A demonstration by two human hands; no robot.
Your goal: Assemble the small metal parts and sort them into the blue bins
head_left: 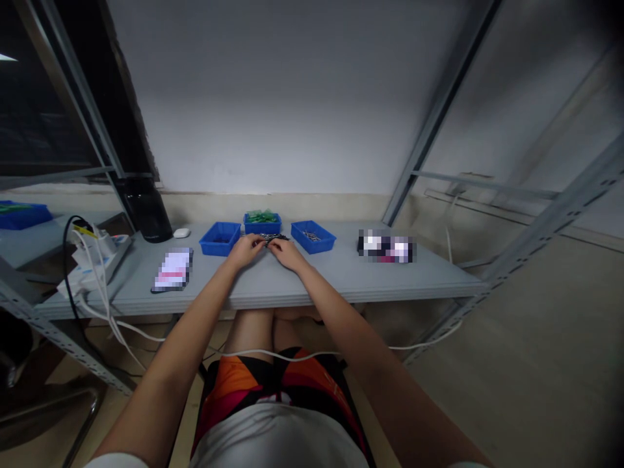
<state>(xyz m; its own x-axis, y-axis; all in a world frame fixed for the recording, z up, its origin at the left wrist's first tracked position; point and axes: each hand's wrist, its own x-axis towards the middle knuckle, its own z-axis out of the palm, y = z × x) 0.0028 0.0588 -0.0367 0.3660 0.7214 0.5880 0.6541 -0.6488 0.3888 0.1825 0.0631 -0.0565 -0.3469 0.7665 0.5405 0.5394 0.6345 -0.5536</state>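
My left hand (247,248) and my right hand (288,253) rest close together over the shelf table, fingertips nearly meeting. The fingers of both are bent and pinched together at a small heap of thin dark metallic pieces (275,238). What sits between the fingertips is too small to make out. Just behind the heap stands a blue bin (262,228) with green pieces inside. To the left of my left hand is another blue bin (220,249) with a bare floor showing. Right of my right hand, a third blue bin (320,246) holds thin silvery metal pieces.
On the left lie a phone (171,270), a white earphone case (182,233), a black bottle (147,211) and a power strip (95,268) with cables. A blurred-out dark object (385,247) lies at the right. Grey metal posts (441,110) frame the table (341,283); a white cable crosses below.
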